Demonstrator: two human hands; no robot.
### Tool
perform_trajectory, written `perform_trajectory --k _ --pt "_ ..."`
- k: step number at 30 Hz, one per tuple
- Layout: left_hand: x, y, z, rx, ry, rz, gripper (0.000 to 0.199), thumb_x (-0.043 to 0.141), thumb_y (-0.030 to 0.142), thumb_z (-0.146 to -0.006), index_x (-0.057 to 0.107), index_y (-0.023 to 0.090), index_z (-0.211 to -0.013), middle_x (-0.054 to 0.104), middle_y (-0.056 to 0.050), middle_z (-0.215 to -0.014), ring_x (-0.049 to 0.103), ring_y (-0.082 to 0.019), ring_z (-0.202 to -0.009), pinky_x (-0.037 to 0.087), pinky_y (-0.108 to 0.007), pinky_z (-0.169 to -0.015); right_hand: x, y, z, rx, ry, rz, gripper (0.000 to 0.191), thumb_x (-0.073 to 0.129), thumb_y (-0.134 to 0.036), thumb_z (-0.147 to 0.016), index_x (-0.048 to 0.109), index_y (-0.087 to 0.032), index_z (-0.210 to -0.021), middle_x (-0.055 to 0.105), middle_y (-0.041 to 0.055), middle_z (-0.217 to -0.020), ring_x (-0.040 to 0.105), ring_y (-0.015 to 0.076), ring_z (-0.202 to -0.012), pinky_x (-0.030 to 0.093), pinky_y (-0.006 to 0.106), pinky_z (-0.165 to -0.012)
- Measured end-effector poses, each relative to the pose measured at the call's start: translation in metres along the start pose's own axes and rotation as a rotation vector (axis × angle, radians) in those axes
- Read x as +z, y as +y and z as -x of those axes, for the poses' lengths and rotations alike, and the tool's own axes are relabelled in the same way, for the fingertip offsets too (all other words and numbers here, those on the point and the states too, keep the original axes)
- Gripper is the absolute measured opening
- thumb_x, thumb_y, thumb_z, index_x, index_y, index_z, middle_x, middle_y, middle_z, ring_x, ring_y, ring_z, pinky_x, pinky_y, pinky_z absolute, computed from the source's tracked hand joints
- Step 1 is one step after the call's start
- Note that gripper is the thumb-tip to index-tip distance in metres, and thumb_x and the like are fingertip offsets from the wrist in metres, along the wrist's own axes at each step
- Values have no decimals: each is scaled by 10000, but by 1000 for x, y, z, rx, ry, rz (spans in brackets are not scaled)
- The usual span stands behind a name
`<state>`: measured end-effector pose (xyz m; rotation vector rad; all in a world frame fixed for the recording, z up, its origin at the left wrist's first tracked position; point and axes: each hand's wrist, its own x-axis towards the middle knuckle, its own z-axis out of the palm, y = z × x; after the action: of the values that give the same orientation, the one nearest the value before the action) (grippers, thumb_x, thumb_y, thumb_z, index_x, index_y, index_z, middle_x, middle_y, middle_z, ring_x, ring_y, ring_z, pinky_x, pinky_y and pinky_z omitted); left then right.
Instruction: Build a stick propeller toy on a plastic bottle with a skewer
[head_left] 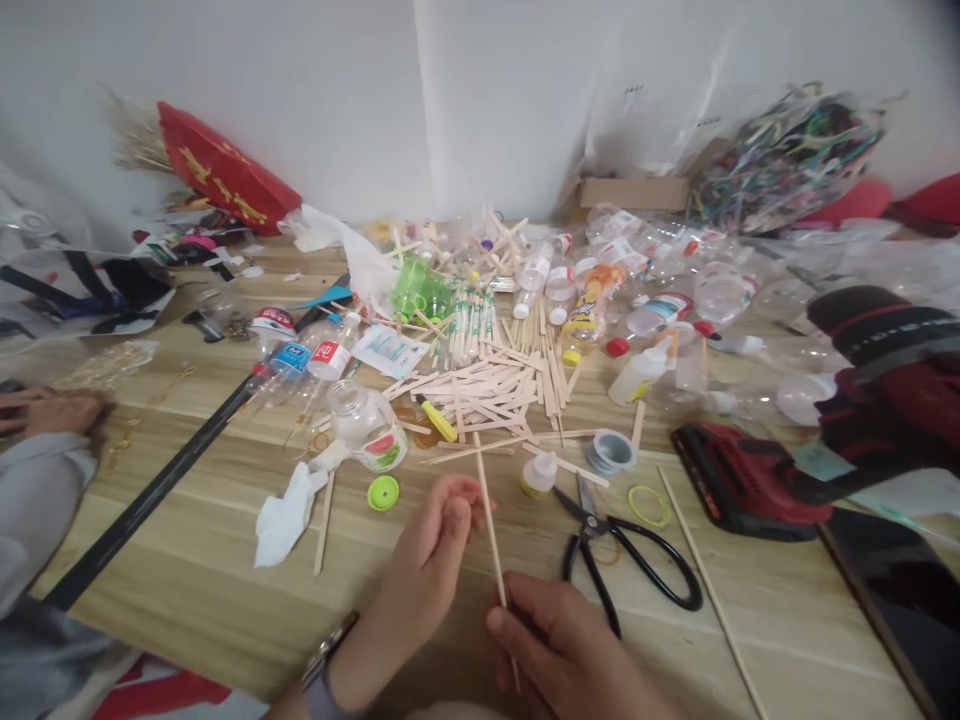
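R hand [551, 630] was clamped on thin stick [492, 530] nr front edge of table [225, 600]; L hand [435, 535] half-curled alongside, couldn't tell if gripping. Scissors [592, 525] lay farther in.

The desk [225, 610] has a pale, wood-grained top. A heap of flat wooden sticks [487, 395] lies across its middle, with clear plastic bottles [724, 290] crowded to the right. Nearer the front are black-handled scissors [591, 524] with parted blades, a grey roll [611, 455], a green lid [383, 493] and a white tissue [283, 515]. A red drill [855, 410] rests at the right; a long black bar [157, 487] slants across the left.
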<state>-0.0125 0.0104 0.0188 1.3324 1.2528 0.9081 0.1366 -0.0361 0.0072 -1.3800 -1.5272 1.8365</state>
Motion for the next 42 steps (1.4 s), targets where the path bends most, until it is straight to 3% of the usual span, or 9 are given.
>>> perform_trajectory --k 5,9,13,16,19,26,30,34,42 --pt "8 12 -2 -184 -9 553 375 595 555 -846 552 184 -884 448 61 -543 372 -96 -498 299 -224 -502 -8 -15 1 -111 2 386 154 513 -257 -858 600 -189 -751 672 15 -677 614 137 -596 407 209 -528" --pt "-5 17 -2 -227 73 566 437 685 590 -757 567 177 -841 339 98 -491 223 -64 -451 173 -209 -442 -57 -48 30 -360 225 614 225 569 -333 -876 706 -266 -1041 745 77 -983 686 211 -782 487 282 -663" --pt "-12 16 2 -249 -28 437 469 639 641 -765 571 178 -790 303 101 -473 188 -67 -437 148 -222 -419 -117 -96 16 -448 451 812 279 499 -443 -931 721 -278 -898 686 21 -664 614 179 -574 430 285 -554" --pt "-11 13 7 -266 -98 380 474 585 657 -798 566 189 -866 306 103 -480 179 -75 -438 134 -226 -416 -135 -121 -34 -266 249 1135 215 530 -291 -920 717 -223 -839 689 16 -697 602 165 -614 388 270 -565" --pt "-10 9 12 -271 -125 370 495 564 670 -804 557 198 -951 287 113 -475 165 -79 -432 123 -229 -417 -126 -123 -87 -183 -14 1280 117 612 -203 -854 727 -193 -838 722 39 -837 634 176 -753 397 256 -621" --pt "-12 8 23 -310 -151 353 416 552 604 -846 571 189 -828 395 68 -567 251 -75 -472 168 -227 -444 -104 -100 -133 -153 -146 1380 22 689 -137 -724 683 -152 -738 686 74 -784 621 209 -729 353 265 -567" --pt "-13 8 27 -265 -150 237 417 493 587 -889 605 186 -873 405 59 -571 291 -92 -498 196 -236 -462 -117 -117 -113 -261 -81 1331 96 564 -121 -795 601 -176 -726 652 37 -755 568 157 -697 347 252 -588" --pt "-14 9 28 -219 -166 167 427 435 568 -925 624 185 -919 387 65 -546 290 -100 -494 213 -243 -478 -120 -122 -59 -361 23 1074 118 467 -212 -884 478 -211 -767 585 -17 -665 489 112 -576 341 222 -524" --pt "-10 23 31 -150 -273 141 390 443 520 -932 609 182 -830 398 51 -554 317 -106 -499 227 -247 -479 -61 -43 17 -581 398 699 74 437 -207 -931 435 -226 -859 507 -40 -619 467 109 -493 368 236 -483"
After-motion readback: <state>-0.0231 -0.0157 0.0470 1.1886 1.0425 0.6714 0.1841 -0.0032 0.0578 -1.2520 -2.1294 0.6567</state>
